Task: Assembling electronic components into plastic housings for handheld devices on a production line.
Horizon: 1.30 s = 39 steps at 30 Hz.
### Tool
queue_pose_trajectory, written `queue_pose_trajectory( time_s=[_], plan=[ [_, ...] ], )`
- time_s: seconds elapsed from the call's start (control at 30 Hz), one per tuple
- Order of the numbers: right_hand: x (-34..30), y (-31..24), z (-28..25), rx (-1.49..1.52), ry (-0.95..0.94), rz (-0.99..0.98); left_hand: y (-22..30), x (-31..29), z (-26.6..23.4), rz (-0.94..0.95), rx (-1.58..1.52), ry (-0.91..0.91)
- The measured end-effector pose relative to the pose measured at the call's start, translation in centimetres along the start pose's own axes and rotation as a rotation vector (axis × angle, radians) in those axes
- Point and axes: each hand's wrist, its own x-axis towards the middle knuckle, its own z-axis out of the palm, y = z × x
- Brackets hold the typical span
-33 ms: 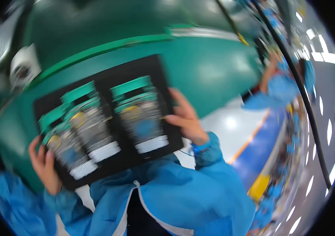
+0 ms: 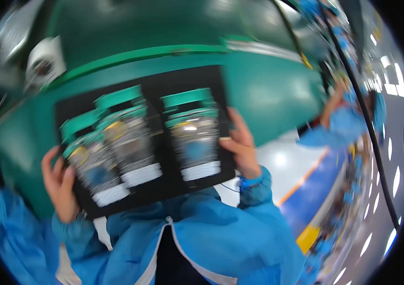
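Note:
Both my hands hold a flat black tray (image 2: 157, 126) tilted in front of my chest. My left hand (image 2: 62, 185) grips its left edge, thumb on top. On the right edge, my right hand (image 2: 242, 145) is closed with its thumb over the rim. Three alike assemblies lie on the tray, each with a green frame, a round yellowish part and a white strip at the lower end. The left assembly (image 2: 95, 175) and the middle assembly (image 2: 133, 147) sit close together; the right assembly (image 2: 195, 142) lies apart. Motion blur hides their finer detail.
A green surface (image 2: 273, 95) with a raised green rail (image 2: 140, 54) stretches behind the tray. At the far left is a white rounded device (image 2: 45, 61). Co-workers in blue sit or stand at left (image 2: 12, 232) and right (image 2: 349, 118). A dark pole (image 2: 365, 114) crosses the right side.
The tray and both hands have shifted right and slightly up in the picture. The background has also shifted right, by less. Both hands keep their hold.

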Motion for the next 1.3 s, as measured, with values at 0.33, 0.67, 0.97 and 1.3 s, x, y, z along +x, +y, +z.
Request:
queue_pose_trajectory(
  time_s=[0.33,0.67,0.97,1.3],
  plan=[
    [4.8,1.9,-8.4,0.125,0.198,-0.374,-3.0,8.5,10.0,-0.04,-0.752,-0.41],
    [12.9,-2.1,2.3,0.12,0.126,-0.202,-4.1,9.4,11.4,-0.04,-0.392,-0.492],
    [16.9,-2.1,5.6,-0.253,-0.192,-0.02,-3.7,9.0,11.0,0.001,-0.205,-0.515],
    [5.0,-11.3,7.1,-0.321,0.246,-1.342,-4.5,8.5,11.4,0.068,-0.081,-0.551]
  ],
)
